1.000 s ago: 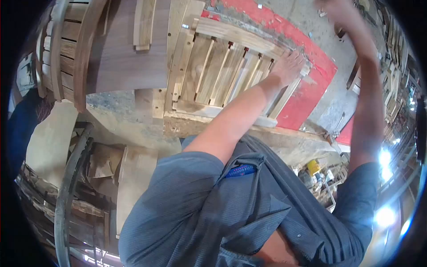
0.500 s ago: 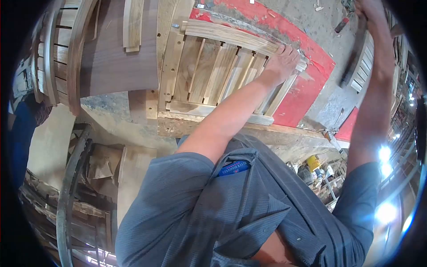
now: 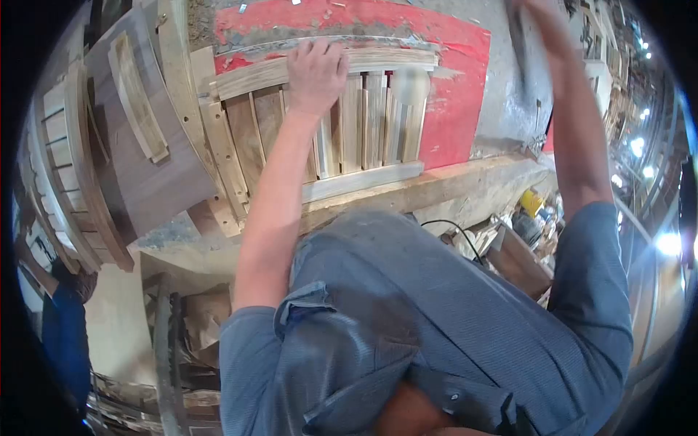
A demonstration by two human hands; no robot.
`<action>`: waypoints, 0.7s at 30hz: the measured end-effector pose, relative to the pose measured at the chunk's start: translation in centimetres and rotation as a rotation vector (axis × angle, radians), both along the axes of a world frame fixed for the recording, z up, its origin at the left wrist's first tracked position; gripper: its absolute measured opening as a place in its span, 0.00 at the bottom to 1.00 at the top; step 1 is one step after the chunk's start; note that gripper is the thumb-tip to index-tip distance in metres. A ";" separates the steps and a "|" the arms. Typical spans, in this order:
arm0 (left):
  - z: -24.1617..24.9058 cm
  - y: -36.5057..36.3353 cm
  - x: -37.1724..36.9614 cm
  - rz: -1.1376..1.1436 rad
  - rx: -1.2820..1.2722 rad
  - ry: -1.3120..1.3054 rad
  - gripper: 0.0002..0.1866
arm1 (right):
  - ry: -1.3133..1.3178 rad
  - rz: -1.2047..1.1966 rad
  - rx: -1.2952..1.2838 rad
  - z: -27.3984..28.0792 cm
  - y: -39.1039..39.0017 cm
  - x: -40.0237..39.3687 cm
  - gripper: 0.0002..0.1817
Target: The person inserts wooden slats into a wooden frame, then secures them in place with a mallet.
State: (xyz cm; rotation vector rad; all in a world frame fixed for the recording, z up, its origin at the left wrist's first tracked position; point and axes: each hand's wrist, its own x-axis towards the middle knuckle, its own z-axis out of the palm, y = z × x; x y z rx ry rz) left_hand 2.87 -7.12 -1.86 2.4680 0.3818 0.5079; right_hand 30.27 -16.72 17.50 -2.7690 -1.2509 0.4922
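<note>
A slatted wooden panel (image 3: 351,127) with a curved top rail (image 3: 254,75) lies on a red board (image 3: 454,109). The fingers of my left hand (image 3: 318,76) are bent over that rail, left of its middle, and hide part of it. At the top right edge, my right hand (image 3: 536,10) is raised and smeared by motion, partly cut off by the frame. A long dark blurred object (image 3: 518,47) extends down from it; what it is cannot be made out.
Left of the panel are a drilled wooden strip (image 3: 229,160), a brown board (image 3: 149,138) with a loose curved piece (image 3: 137,102), and another slatted frame (image 3: 62,145). A person's blue sleeve (image 3: 64,334) shows at far left. A yellow container (image 3: 532,203) sits among clutter, lower right.
My left hand has moved from the right end of the curved rail to left of its middle. The view has shifted and turned. My right arm remains raised, with the dark object blurred in both frames.
</note>
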 end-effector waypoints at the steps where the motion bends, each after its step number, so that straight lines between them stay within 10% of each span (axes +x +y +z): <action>1: -0.2 0.4 0.3 0.001 -0.024 -0.021 0.08 | 0.031 0.101 -0.187 -3.4 -3.6 -1.9 0.13; 4: -0.3 1.2 1.1 0.017 -0.027 -0.041 0.08 | 0.031 0.201 -0.225 -6.1 -11.7 -1.0 0.17; 9: 0.6 1.5 0.8 -0.064 -0.087 -0.054 0.09 | 0.374 -0.887 -0.297 -2.4 -21.8 -7.1 0.20; 13: 0.4 1.1 0.7 -0.053 -0.064 -0.018 0.11 | 0.372 -0.624 -0.295 -10.1 -25.0 -18.7 0.16; 19: 1.2 0.9 0.6 -0.041 -0.010 -0.006 0.11 | 0.448 -0.481 -0.530 -6.2 -22.0 -14.4 0.21; 21: 1.2 0.6 0.6 -0.040 -0.026 -0.008 0.11 | 0.519 -0.316 -0.218 -2.9 -20.9 -11.0 0.24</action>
